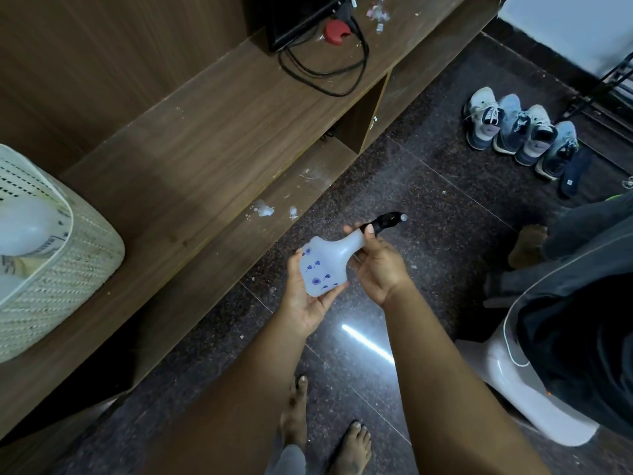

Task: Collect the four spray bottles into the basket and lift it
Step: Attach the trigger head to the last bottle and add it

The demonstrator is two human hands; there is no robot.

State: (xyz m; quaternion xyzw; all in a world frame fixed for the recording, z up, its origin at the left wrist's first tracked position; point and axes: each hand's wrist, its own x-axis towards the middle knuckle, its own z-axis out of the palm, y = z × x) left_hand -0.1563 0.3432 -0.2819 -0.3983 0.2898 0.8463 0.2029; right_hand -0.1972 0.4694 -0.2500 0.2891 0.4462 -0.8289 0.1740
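1. Single view, worn on the person's head, looking steeply down and forward; no second view shares the scene.
2. Both forearms enter from the bottom edge, with the left hand (308,296) and right hand (376,269) near frame centre, close to the lens.
3. The counter (212,138) runs diagonally from lower left to upper right; its front edge lies just left of the hands.
4. Wide-angle distortion bends the counter's edges; the floor (428,200) fills the right half.

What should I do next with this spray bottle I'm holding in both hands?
Probably carry the spray bottle left and set it in the basket on the wooden shelf. Both the left hand and right hand already grip it, and the basket holds other bottles.
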